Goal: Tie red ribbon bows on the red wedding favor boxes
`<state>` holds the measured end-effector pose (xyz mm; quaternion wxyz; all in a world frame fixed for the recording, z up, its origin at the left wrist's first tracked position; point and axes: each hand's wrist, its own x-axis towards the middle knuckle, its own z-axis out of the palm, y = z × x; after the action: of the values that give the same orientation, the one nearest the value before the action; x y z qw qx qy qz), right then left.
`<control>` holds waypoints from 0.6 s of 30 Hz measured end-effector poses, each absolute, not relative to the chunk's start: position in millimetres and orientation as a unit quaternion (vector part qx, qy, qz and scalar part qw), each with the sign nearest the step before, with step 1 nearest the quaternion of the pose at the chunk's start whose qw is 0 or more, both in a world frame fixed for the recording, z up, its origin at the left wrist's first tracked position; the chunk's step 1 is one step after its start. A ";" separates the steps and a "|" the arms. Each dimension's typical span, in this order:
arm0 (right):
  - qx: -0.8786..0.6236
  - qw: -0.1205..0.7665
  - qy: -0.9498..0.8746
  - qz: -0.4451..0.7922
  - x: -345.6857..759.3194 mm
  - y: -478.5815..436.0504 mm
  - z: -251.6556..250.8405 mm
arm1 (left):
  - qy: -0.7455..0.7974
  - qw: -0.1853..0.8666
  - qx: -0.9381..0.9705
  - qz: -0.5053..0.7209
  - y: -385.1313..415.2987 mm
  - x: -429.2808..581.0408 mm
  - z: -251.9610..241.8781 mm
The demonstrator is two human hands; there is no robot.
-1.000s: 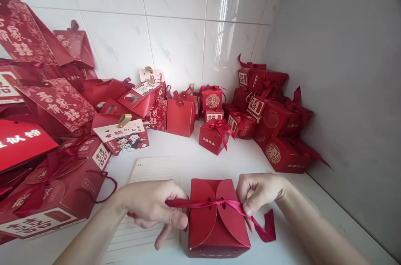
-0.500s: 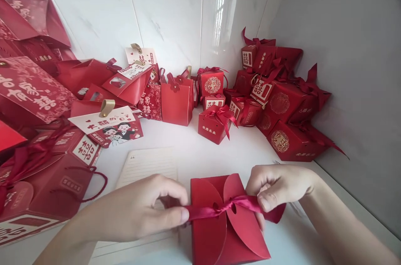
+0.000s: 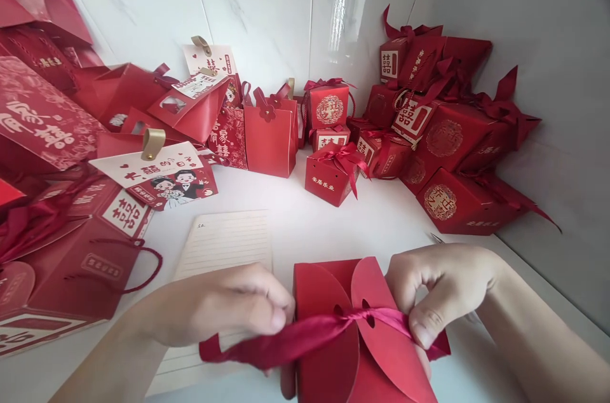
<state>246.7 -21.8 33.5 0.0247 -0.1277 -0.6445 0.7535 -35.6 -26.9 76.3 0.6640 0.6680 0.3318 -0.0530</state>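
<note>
A red box (image 3: 324,358) with overlapping rounded flaps lies at the bottom centre. A dark red ribbon (image 3: 305,333) passes through holes in its flaps and is twisted together at the middle. My left hand (image 3: 238,304) is closed at the box's left side, its fingers curled by the edge; the ribbon's long left end hangs below the thumb, and I cannot make out what the fingers grip. My right hand (image 3: 441,295) pinches the ribbon's right end between thumb and fingers, against the box's right side.
Lined paper (image 3: 229,241) lies left of the box. Red gift boxes and bags (image 3: 102,263) crowd the left. A small ribboned box (image 3: 331,179) stands ahead, with more boxes (image 3: 441,136) stacked at right. A pen tip (image 3: 436,238) shows beyond my right hand.
The ribbon's left end has come out of my left thumb's pinch and now spreads loose below that hand. My left fingers have curled in more. The view has shifted slightly.
</note>
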 end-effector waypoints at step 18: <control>-0.152 0.033 -0.671 0.725 248.1 -22.6 32.9 | 0.288 0.690 0.662 -0.057 -32.4 -32.0 67.6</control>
<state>248.1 -22.6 32.9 0.0333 -0.1516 -0.6707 0.7253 -32.0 -32.4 67.6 0.6896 0.6622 0.2875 -0.0568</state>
